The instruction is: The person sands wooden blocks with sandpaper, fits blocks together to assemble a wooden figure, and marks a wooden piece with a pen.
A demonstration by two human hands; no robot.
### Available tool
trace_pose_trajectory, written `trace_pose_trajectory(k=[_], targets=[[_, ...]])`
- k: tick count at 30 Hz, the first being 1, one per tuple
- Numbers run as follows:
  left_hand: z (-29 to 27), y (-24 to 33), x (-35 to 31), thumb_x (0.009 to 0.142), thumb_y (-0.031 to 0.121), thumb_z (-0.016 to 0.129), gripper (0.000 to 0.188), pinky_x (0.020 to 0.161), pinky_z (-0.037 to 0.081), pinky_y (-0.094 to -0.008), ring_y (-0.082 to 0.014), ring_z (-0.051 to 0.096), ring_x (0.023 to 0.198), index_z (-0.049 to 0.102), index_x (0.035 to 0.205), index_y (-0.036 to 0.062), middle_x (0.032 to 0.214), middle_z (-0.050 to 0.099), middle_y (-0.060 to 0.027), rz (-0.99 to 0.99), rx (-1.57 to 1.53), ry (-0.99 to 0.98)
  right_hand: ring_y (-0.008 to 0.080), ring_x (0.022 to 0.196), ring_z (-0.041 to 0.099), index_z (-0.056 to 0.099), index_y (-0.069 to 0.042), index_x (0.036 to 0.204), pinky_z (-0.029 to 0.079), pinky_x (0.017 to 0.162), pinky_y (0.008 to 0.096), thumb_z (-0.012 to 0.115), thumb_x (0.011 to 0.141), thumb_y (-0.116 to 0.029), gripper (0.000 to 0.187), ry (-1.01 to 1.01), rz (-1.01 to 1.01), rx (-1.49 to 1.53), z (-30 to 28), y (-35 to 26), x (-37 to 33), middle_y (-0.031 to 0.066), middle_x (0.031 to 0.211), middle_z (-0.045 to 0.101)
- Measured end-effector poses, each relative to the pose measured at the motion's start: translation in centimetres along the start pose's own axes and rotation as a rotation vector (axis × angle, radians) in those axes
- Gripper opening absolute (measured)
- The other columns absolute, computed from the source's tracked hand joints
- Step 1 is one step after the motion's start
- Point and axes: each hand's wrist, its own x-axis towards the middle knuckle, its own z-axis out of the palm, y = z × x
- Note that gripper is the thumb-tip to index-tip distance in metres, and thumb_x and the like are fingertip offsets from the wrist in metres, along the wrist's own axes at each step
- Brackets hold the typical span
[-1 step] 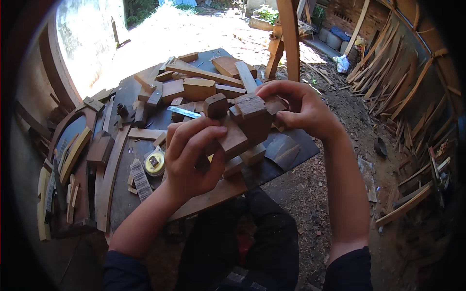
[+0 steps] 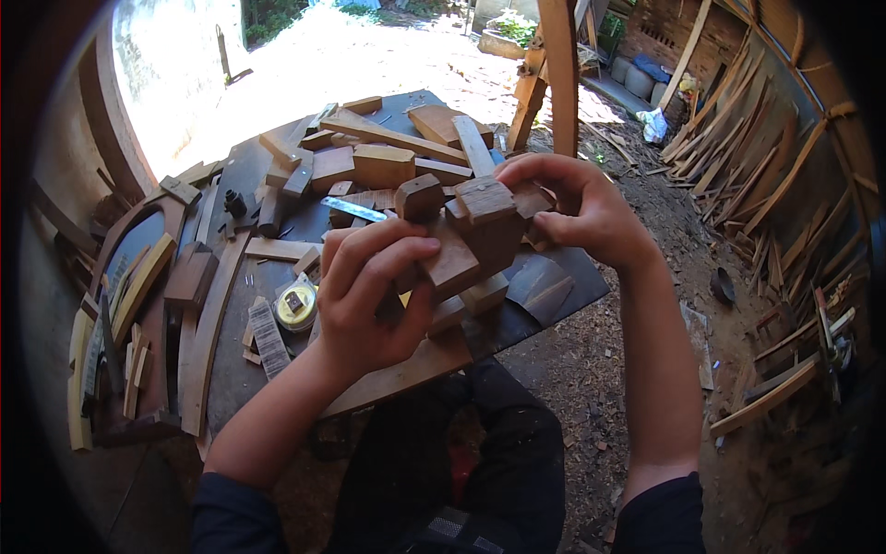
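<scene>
Between my hands, above the near part of the workbench, is a blocky wooden piece [image 2: 491, 238] with several stepped parts, one a worn, lighter block on top. My left hand [image 2: 374, 282] is closed around its near left side, thumb below and fingers over the edge. A small dark block [image 2: 420, 198] stands up just beyond those fingertips. At the far right end my right hand [image 2: 595, 212] pinches a small brown wooden part [image 2: 531, 200] between thumb and fingers. Whether that part is joined to the larger piece I cannot tell.
Wood offcuts [image 2: 383, 166] crowd the dark workbench [image 2: 577, 277]. A steel ruler [image 2: 353, 210] lies beyond my left hand, a round yellow tape measure [image 2: 295, 307] left of it. Curved wooden frame pieces [image 2: 143, 286] stand at the left. Wood strips [image 2: 738, 138] lean along the right wall.
The view has shifted slightly. Both hands keep the same hold on the wooden piece.
</scene>
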Motion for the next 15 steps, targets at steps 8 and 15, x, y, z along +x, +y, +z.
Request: trace_pose_trajectory(k=[8, 15], targets=[[-0.3, -0.4, 0.1, 0.074, 0.001, 0.073, 0.041, 0.087, 0.051, -0.0363, -0.0266, 0.063, 0.099, 0.073, 0.114, 0.0098, 0.117, 0.068, -0.0085, 0.003, -0.051, 0.020, 0.0128, 0.108, 0.063, 0.066, -0.005, 0.121, 0.055, 0.081, 0.0248, 0.071, 0.080, -0.008, 0.041, 0.028, -0.095, 0.107, 0.1, 1.6, 0.6, 0.0062, 0.125, 0.065], [-1.0, 0.3, 0.6, 0.075, 0.004, 0.074, 0.045, 0.090, 0.052, -0.0375, -0.0284, 0.064, 0.103, 0.071, 0.120, 0.0096, 0.121, 0.067, -0.0102, -0.003, -0.039, -0.085, 0.0180, 0.122, 0.060, 0.056, -0.009, 0.123, 0.051, 0.103, 0.0332, 0.082, 0.074, -0.020, 0.057, 0.057, 0.019, 0.122, -0.3, 1.1, 0.3, 0.0088, 0.131, 0.062]])
